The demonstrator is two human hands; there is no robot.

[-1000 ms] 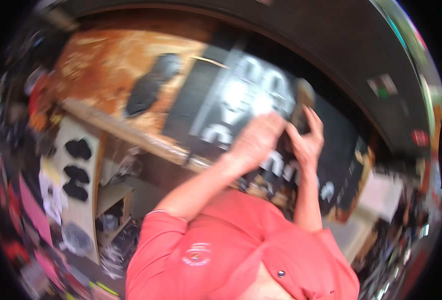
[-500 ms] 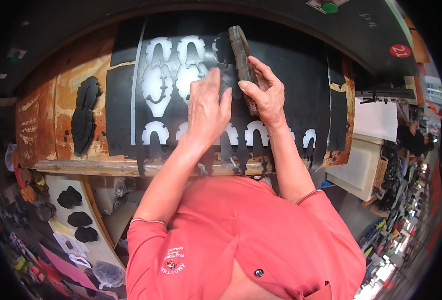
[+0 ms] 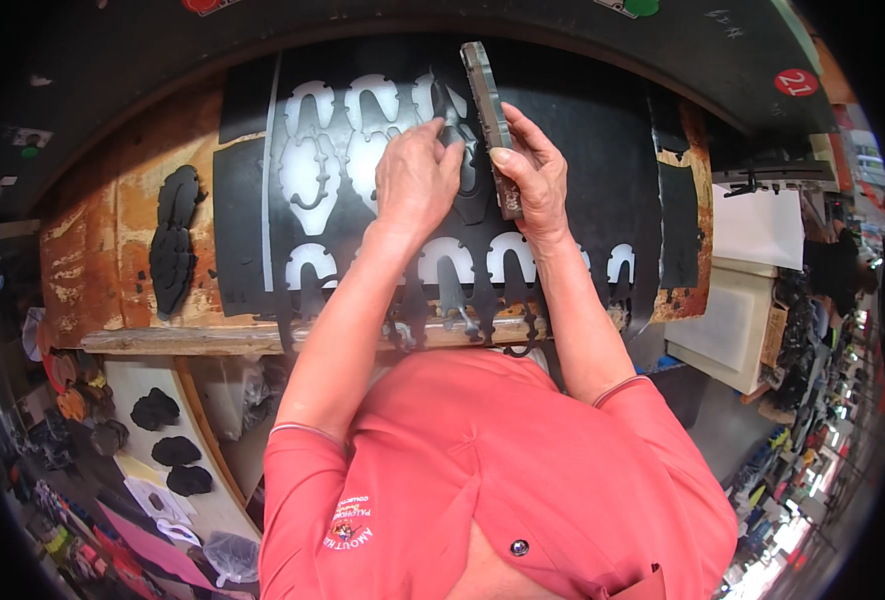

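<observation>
Cutting die (image 3: pixel 491 125) stands on edge at upper centre, right hand (image 3: pixel 533 180) gripping it; left hand (image 3: pixel 415 180) presses curled fingers on the black sheet (image 3: pixel 583 160) beside it.

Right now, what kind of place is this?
Probably a small shoe or leather-goods workshop. A black sheet full of punched-out shapes lies on a worn cutting board, the right hand holds a metal cutting die, and black cut pieces are stacked nearby.
</observation>
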